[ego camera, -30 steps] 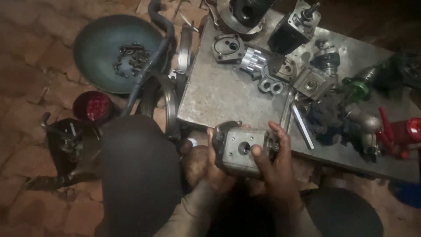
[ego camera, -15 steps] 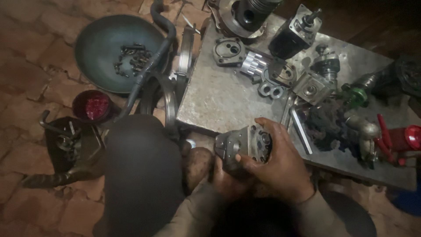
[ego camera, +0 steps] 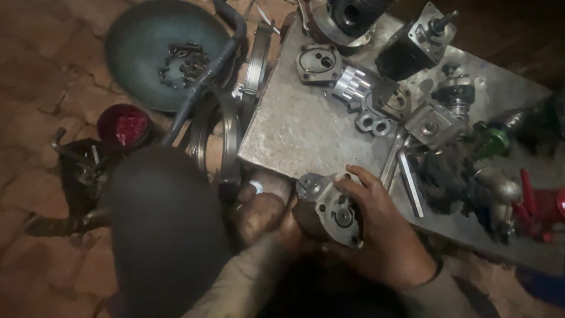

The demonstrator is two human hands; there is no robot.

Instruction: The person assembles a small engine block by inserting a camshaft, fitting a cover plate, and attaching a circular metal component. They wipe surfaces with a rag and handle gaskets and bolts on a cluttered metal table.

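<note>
Pump housing (ego camera: 331, 211) sits clasped between both hands' grip.

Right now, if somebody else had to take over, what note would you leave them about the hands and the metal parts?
Right hand: wrapped over the top and side of the grey metal pump housing.
Left hand: under the housing, mostly hidden, seems to support it from below.
Housing sits at the near edge of the metal plate.
On the plate: gear piece, cover plate, other loose parts.
Bolts lie in the round green dish on the floor.
Done: housing is off the plate, in hand.
Left: loose parts remain spread out.
</note>
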